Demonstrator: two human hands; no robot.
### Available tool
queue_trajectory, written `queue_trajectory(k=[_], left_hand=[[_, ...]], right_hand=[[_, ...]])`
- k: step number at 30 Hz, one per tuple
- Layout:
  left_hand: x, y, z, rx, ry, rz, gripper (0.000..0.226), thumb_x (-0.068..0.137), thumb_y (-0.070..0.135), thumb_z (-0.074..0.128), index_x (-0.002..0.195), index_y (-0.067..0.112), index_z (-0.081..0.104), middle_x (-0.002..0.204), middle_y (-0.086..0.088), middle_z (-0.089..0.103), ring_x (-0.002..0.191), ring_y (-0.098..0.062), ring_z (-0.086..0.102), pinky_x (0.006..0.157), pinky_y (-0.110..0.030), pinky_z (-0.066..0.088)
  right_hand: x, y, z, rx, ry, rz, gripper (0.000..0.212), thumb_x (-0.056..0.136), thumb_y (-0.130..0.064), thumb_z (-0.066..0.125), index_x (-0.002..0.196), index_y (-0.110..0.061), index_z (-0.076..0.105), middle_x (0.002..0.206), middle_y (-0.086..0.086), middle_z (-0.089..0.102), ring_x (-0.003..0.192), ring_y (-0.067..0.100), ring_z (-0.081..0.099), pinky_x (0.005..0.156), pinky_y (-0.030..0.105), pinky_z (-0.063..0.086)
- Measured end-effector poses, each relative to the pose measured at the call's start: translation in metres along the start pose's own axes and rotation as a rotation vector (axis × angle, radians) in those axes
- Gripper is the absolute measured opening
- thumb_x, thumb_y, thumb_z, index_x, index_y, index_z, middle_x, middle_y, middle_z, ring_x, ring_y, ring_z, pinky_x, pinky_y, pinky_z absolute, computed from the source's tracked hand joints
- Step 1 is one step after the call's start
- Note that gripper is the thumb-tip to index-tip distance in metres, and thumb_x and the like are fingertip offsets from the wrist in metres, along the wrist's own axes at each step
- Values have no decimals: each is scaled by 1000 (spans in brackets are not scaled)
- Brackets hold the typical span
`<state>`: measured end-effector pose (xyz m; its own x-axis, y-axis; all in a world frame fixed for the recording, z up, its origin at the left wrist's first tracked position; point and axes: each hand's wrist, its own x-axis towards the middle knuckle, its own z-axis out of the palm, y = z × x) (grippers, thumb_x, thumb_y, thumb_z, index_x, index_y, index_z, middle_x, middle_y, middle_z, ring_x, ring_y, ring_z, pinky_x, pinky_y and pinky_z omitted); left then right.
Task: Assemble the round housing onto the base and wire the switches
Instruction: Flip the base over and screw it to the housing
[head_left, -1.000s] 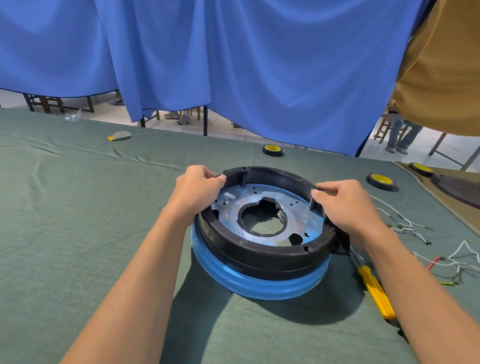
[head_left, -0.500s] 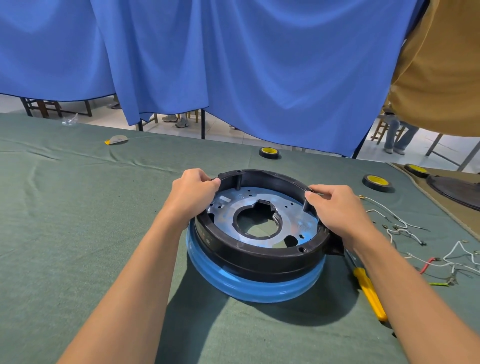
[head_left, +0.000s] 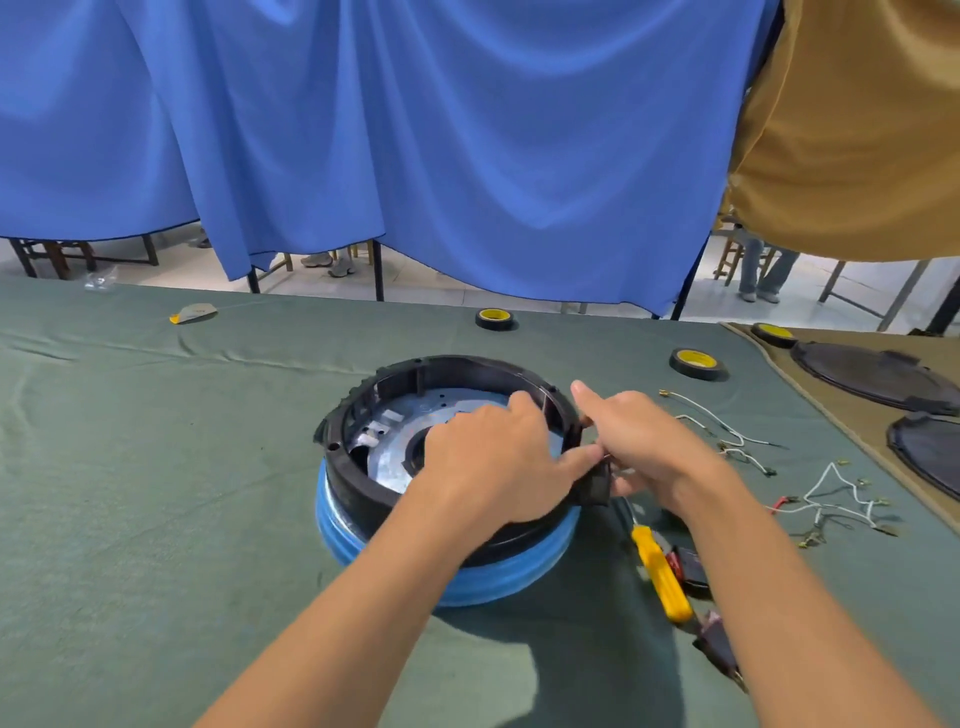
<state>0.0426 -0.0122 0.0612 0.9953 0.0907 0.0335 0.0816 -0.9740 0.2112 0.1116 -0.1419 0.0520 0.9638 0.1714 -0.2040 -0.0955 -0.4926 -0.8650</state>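
Note:
A black round housing sits on a blue base on the green cloth, with a silver metal plate inside it. My left hand lies across the housing's right side, thumb stretched to a black box-shaped part on the outer rim. My right hand is just outside the rim, its fingers curled round the same part. White wires with terminals lie loose to the right. What the fingers pinch is partly hidden.
A yellow-handled screwdriver and small dark parts lie right of the base. Two tape rolls sit further back. Black round covers rest on a brown cloth at the far right. Blue curtains hang behind the table.
My left hand left the housing's left rim and crossed to its right side. My right hand slid from the rim's top to the box-shaped part outside. The camera tilted, showing more curtain.

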Motion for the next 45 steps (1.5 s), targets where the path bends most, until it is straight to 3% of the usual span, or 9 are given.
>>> queue_trajectory(k=[6,8,14,21,24,27,31,35,45], left_hand=[[15,-10,12,-65,-224,-62,83,84,72,5,156,32,17,156,-18,29,137,-41,37,107,-50,35],[19,-15,8,-42,-238,-120,89,78,73,5,157,31,13,160,-17,23,142,-41,31,111,-51,31],[31,-20,4,-208,-180,-372,92,91,74,28,153,7,14,157,-18,31,139,-36,36,88,-38,30],[39,-18,20,-154,-139,-235,56,102,46,19,155,28,16,154,-19,24,106,-38,48,84,-36,34],[40,-14,21,-155,-116,-224,57,105,45,21,156,21,11,158,-25,19,120,-42,48,86,-38,36],[42,-14,22,-119,-147,-166,62,102,55,26,154,23,11,155,-22,30,126,-40,47,87,-37,36],[46,-17,23,-134,-175,-109,52,97,65,27,141,42,13,146,-18,43,122,-35,50,87,-39,36],[47,-19,23,-145,-149,-109,66,93,72,29,147,35,20,144,-18,46,124,-35,49,86,-39,35],[42,-21,28,-52,-124,-47,31,102,58,22,129,46,12,153,-12,36,129,-37,43,89,-38,34]], right_hand=[[-14,0,6,254,-75,57,65,96,-61,29,129,-9,48,111,10,59,51,11,65,44,28,52],[-19,0,9,294,-132,55,67,97,-61,28,135,-9,44,99,10,65,51,12,68,46,30,55],[-28,2,12,349,-296,54,60,98,-58,34,130,-8,45,90,20,68,81,27,70,78,39,58],[-6,12,-56,151,0,-145,34,99,-41,47,108,-11,62,94,12,72,77,22,69,82,39,56],[4,26,-71,-1,100,-170,25,98,-34,50,103,-14,65,90,8,71,73,17,66,74,32,56],[8,33,-68,-249,54,-240,14,93,-24,56,96,-20,68,81,2,73,67,11,65,61,21,52],[8,33,-51,-527,-28,-328,10,88,-26,66,95,-30,72,97,-4,69,91,14,60,79,25,46],[8,35,-40,-644,-38,-332,15,82,-32,72,97,-30,74,101,2,66,100,21,59,83,32,49],[8,41,-39,-797,-18,-327,16,79,-23,74,94,-26,77,96,1,70,95,21,60,80,39,55]])
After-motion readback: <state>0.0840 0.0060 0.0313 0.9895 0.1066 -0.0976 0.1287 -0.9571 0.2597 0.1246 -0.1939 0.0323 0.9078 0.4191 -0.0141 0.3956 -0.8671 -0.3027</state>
